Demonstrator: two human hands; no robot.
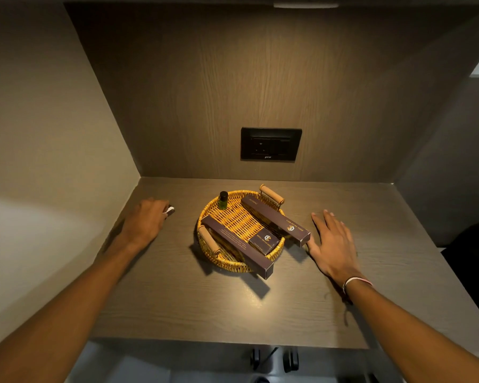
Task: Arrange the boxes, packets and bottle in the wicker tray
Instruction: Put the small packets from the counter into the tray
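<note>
A round wicker tray (234, 265) with two wooden handles stands mid-table. A small green bottle (223, 200) with a black cap stands upright at its far left edge. Two long dark boxes lie across the rim: one on the left (237, 246), one on the right (275, 219), both jutting past the near edge. A short dark box (263, 241) lies between them. My left hand (147, 217) is left of the tray, fingers curled over a small dark packet (170, 210) on the table. My right hand (333, 243) rests flat beside the right box's end, fingers apart.
A wooden back wall carries a black socket panel (271, 144). A side wall closes off the left. The table's front edge (233, 342) runs near me, with dark hooks below it.
</note>
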